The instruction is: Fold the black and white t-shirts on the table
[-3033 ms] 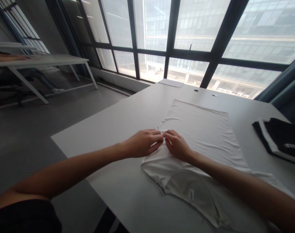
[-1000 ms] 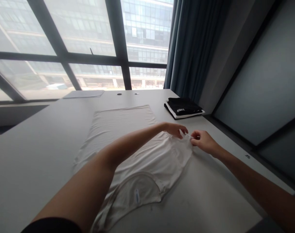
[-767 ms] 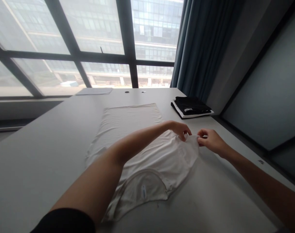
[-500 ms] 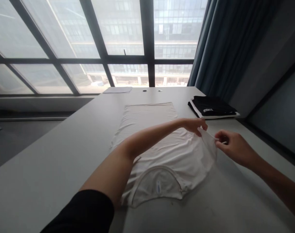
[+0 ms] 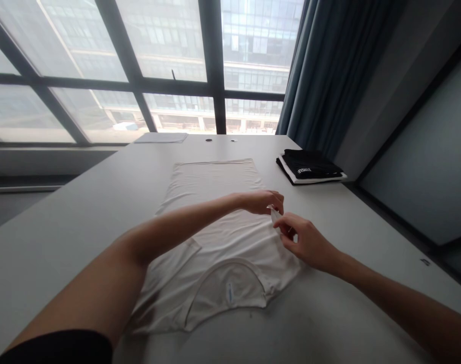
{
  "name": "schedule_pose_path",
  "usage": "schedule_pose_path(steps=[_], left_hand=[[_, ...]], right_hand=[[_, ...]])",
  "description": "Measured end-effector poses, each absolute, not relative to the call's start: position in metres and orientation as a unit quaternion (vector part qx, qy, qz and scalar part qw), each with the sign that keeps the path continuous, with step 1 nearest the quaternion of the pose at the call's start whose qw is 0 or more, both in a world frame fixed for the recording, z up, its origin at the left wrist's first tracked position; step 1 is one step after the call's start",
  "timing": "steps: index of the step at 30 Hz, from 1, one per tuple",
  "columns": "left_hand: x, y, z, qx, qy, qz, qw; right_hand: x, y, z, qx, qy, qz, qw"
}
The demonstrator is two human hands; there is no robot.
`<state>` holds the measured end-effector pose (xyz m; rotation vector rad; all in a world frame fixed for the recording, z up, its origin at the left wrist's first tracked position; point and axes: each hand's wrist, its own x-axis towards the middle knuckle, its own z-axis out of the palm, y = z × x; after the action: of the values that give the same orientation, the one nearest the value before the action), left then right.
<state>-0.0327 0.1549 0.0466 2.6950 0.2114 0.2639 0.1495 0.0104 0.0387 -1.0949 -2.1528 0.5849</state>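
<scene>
A white T-shirt (image 5: 211, 202) lies flat on the grey table (image 5: 101, 202), its collar toward me and its left sleeve folded in. My left hand (image 5: 261, 201) reaches across the shirt and rests on its right edge, fingers curled on the cloth. My right hand (image 5: 304, 241) sits just beside it, pinching the right sleeve's fabric and folding it inward over the shirt body. Both hands nearly touch at the sleeve.
A folded black garment on a white one (image 5: 309, 167) sits at the table's far right. A flat grey sheet (image 5: 161, 137) lies at the far edge by the window. A dark blue curtain (image 5: 321, 71) hangs at the right.
Three seconds ago both hands worked the shirt's left sleeve. They have shifted to the right sleeve, and my right hand has drawn that sleeve from out at the side inward onto the shirt.
</scene>
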Motion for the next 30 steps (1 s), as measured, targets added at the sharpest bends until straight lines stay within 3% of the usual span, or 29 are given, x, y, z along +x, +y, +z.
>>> schedule_pose_path(steps=[7, 12, 19, 21, 25, 27, 30], left_hand=[[-0.044, 0.173, 0.033, 0.957, 0.070, 0.128, 0.252], [-0.049, 0.175, 0.027, 0.956, 0.054, 0.092, 0.273], [-0.071, 0.171, 0.032, 0.951, 0.079, 0.023, 0.297], [-0.077, 0.168, 0.040, 0.949, 0.093, 0.024, 0.299], [-0.078, 0.147, 0.060, 0.951, 0.101, 0.053, 0.287], [-0.074, 0.126, 0.062, 0.958, 0.122, 0.105, 0.239], [-0.070, 0.085, 0.053, 0.975, 0.121, 0.119, 0.144]], right_hand=[[0.126, 0.034, 0.038, -0.421, -0.770, 0.338, 0.340], [0.127, 0.035, 0.030, -0.382, -0.756, 0.440, 0.299], [0.166, 0.039, 0.013, -0.437, -0.791, 0.209, 0.375], [0.171, 0.037, 0.003, -0.428, -0.819, 0.163, 0.345], [0.171, 0.030, -0.017, -0.426, -0.875, 0.130, 0.193], [0.171, 0.030, -0.023, -0.430, -0.883, 0.135, 0.130], [0.173, 0.036, -0.022, -0.442, -0.879, 0.143, 0.111]])
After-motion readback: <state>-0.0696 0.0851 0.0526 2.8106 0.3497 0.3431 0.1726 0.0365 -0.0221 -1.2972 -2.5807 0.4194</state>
